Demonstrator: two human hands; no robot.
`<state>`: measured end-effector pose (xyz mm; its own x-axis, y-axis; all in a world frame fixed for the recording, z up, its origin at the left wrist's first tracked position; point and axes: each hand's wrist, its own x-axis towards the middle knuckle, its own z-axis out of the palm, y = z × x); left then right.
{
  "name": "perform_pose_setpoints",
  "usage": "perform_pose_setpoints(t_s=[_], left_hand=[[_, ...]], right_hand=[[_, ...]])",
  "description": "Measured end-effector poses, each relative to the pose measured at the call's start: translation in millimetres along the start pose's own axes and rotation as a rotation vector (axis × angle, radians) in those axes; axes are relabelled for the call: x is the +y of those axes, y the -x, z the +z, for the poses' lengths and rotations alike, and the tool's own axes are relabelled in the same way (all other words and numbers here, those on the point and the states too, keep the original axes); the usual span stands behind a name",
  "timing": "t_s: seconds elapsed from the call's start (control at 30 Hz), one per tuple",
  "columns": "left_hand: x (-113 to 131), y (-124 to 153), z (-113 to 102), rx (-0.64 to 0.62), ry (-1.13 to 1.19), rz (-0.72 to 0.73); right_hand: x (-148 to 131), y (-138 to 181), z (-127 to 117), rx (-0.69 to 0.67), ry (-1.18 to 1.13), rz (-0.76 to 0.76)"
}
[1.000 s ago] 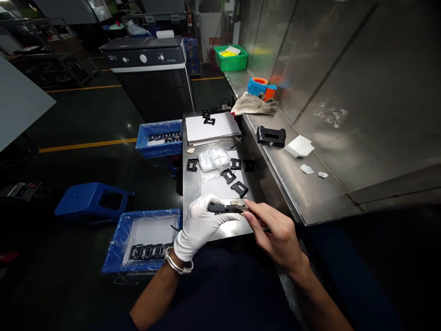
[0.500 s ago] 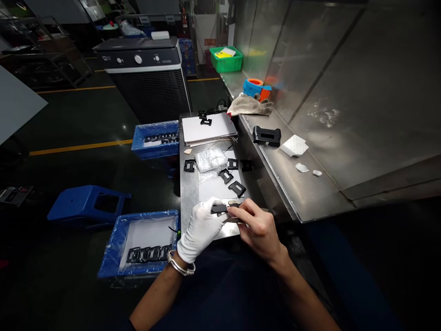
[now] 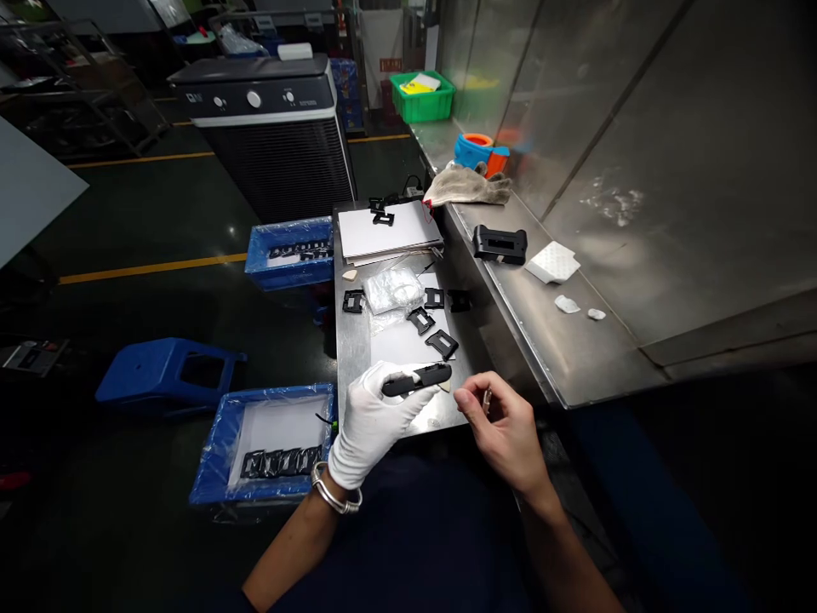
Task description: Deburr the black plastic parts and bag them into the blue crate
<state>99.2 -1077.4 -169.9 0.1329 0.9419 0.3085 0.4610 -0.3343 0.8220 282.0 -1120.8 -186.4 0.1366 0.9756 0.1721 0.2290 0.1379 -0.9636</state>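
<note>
Steel bench (image 3: 354,358): seven black frames (image 3: 420,320), left glove (image 3: 374,421) gripping an eighth (image 3: 416,380).

Gloved left hand (image 3: 372,424) grips a black plastic part (image 3: 417,380), bare right hand (image 3: 503,430) just beside it

Single head-worn camera, set at the person's head above the work and facing forward and down. The view is wide and sits close over the white-gloved left hand (image 3: 374,426) and bare right hand (image 3: 504,430), both near centre, with forearms entering from the near edge. A stainless steel workbench (image 3: 354,358) runs away from the lens, a brushed steel wall panel (image 3: 670,170) fills the right, and a green plastic crate (image 3: 422,98) lies far off.
</note>
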Motion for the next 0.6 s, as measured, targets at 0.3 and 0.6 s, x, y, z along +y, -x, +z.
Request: perform_pose_setpoints(t_s=[0.3,0.6], left_hand=[[7,1,3,0.023,0.032,-0.031],[20,1,4,-0.063,0.084,-0.131]], right_hand=[[-1,10,4,0.048,-0.103,0.081],[-9,2,8,0.032,-0.122,0.056]])
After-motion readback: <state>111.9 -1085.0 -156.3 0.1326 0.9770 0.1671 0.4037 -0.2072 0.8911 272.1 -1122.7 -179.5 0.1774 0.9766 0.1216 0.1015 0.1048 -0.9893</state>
